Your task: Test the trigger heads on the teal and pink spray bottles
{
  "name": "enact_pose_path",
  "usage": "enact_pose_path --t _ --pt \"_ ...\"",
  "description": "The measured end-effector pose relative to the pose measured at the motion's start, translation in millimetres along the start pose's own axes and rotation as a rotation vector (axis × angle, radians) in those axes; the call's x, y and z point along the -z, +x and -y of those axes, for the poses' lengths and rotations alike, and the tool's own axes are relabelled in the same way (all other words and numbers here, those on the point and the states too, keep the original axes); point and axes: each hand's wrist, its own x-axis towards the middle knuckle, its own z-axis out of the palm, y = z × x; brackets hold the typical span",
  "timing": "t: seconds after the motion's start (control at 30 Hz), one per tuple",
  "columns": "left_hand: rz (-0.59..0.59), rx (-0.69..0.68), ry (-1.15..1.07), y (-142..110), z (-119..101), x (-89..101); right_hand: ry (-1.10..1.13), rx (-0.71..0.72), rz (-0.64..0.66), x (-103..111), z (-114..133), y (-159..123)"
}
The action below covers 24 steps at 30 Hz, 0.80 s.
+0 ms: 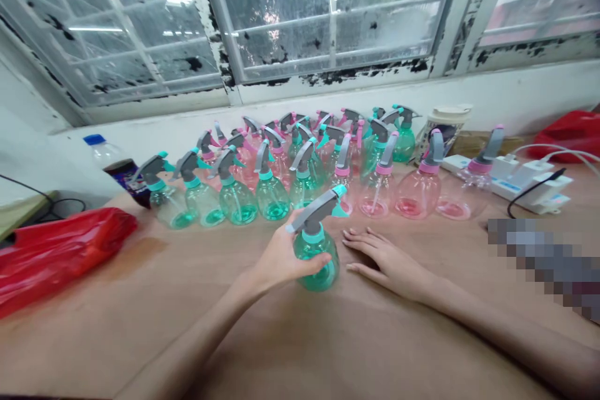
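Note:
A green spray bottle (pixel 315 244) with a grey and turquoise trigger head stands upright, its nozzle pointing right. My left hand (pixel 282 256) is wrapped around its body from the left, thumb across the front. Just right of the bottle, my right hand (pixel 382 260) lies with fingers stretched out on the brown tabletop (pixel 281 337), apart from the bottle and holding nothing. Behind both hands runs a front row of spray bottles, green ones (pixel 238 200) on the left and pink ones (pixel 418 190) on the right, with more crowded behind them.
A crumpled red plastic bag (pixel 65 250) lies at the left, near a blue-capped drink bottle (pixel 124 172). To the right are a white power strip (pixel 520 184) with cables, a white-lidded cup (pixel 443 128), another red bag (pixel 572 134) and a pixelated object. Windows line the back wall.

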Motion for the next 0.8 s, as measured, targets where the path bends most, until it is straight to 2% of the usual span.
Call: enact_pose_path --t 0.2,0.33,0.43,0.53,0.63,0.73,0.8 --pt "-0.004 0.001 0.112 -17 1 1.2 -0.013 0.002 0.002 -2 0 1" --pt "-0.043 0.019 0.154 -41 6 22.1 -0.044 -0.002 0.034 1 9 0" --pt "-0.136 0.078 0.223 -72 16 47.5 -0.042 0.009 0.081 0 21 2" --pt "-0.305 0.217 0.274 -110 33 77.2 -0.024 0.043 0.125 -4 38 14" --pt "-0.464 0.405 0.270 -147 56 111.2 -0.010 0.092 0.146 -11 60 36" --pt "-0.564 0.441 0.220 -170 80 149.6 0.021 0.135 0.170 -21 85 66" --pt "-0.645 0.483 0.292 -175 91 175.5 0.060 0.177 0.177 -30 101 87"
